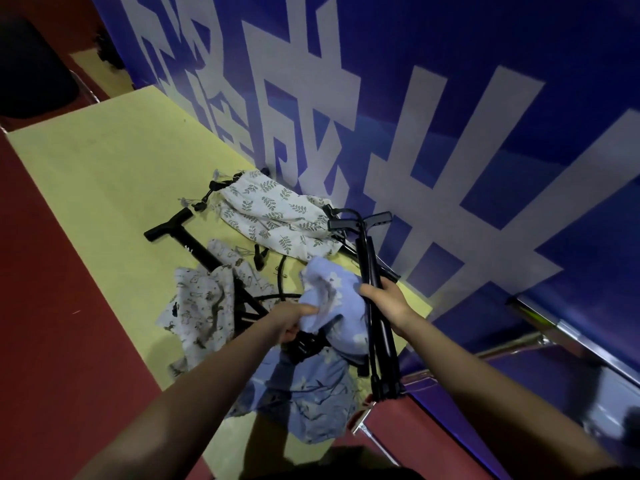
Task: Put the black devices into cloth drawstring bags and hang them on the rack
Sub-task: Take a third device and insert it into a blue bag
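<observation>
Two bare forearms reach in from the bottom of the frame. Left hand (290, 322), centre frame, pinches the bunched mouth of a blue floral drawstring bag (329, 306), thumb out along the cloth; the bag's body trails down toward lower centre. Right hand (388, 301), just right of it, has fingers curled round the shaft of a long black device (372, 271), which runs from a T-shaped handle above the hand to a folded base at lower right and lies against the bag's right edge. Upper centre: a white leaf-print bag (273, 213) lies flat on the yellow mat (104, 174), black cords at its mouth. Left of centre: a second black device (187, 242), T-handle toward upper left, partly under a pale animal-print bag (199, 306). Red floor (52, 306) borders the mat at left; a blue banner with white characters (450, 98) fills the upper right.
</observation>
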Available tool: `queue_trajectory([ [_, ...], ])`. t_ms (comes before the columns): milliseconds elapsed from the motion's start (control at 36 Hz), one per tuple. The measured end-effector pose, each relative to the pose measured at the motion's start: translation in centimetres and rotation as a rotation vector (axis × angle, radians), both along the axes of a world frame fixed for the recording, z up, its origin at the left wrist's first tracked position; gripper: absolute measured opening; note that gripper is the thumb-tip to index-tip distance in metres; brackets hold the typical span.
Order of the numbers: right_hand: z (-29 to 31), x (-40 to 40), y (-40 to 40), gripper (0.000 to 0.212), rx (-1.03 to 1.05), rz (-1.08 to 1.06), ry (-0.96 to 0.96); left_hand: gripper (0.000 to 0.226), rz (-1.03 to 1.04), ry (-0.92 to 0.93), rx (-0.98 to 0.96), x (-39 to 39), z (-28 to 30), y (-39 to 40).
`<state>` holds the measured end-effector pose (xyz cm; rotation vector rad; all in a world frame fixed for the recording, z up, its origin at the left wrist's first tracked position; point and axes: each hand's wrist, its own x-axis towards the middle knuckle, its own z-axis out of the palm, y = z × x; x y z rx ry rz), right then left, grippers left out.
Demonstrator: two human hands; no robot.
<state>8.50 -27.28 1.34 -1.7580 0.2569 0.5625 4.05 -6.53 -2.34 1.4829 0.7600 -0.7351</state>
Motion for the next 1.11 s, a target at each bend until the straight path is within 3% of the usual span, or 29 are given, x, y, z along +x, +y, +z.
queue_trajectory([
  [194,-0.3,0.6,-0.6,0.013,-0.013,0.017,-0.023,0.023,0.408,-0.456,0.123,0.9,4.0,2.9],
  [333,0.7,1.2,0.9,0.013,-0.026,0.047,-0.045,0.031,0.397,-0.544,0.144,2.4,7.4,4.2],
  [472,2.9,2.5,3.6,0.006,-0.032,0.117,-0.124,0.045,0.386,-0.791,0.226,4.6,13.3,5.1],
  [556,4.4,3.5,5.2,0.007,-0.015,0.115,-0.192,0.025,0.338,-1.017,0.328,5.1,18.2,5.2],
  [611,5.3,4.1,5.9,0.01,0.01,0.096,-0.223,0.024,0.263,-1.111,0.421,5.0,20.7,5.0],
  [667,5.8,4.6,6.2,0.009,0.058,0.072,-0.23,0.037,0.137,-1.132,0.504,4.3,21.8,5.1],
  [750,6.1,4.8,6.0,0.015,0.115,0.051,-0.215,0.032,-0.195,-1.112,0.638,3.0,20.5,5.4],
  [806,6.0,4.5,5.6,0.022,0.159,0.03,-0.182,0.036,-0.363,-1.047,0.704,2.0,18.1,5.3],
  [889,5.8,3.6,4.8,0.015,0.172,0.033,-0.149,0.05,-0.589,-0.917,0.837,0.3,13.3,4.7],
  [944,5.2,3.0,4.1,0.01,0.142,0.048,-0.15,0.035,-0.701,-0.792,0.829,-1.2,10.0,4.5],
  [1028,4.2,1.9,3.0,0.008,0.097,0.086,-0.148,0.026,-0.771,-0.714,0.758,-3.6,6.4,4.3],
  [1111,3.8,0.9,2.3,0.005,0.084,0.124,-0.158,0.036,-0.593,-0.767,0.788,-5.3,4.3,4.6],
])
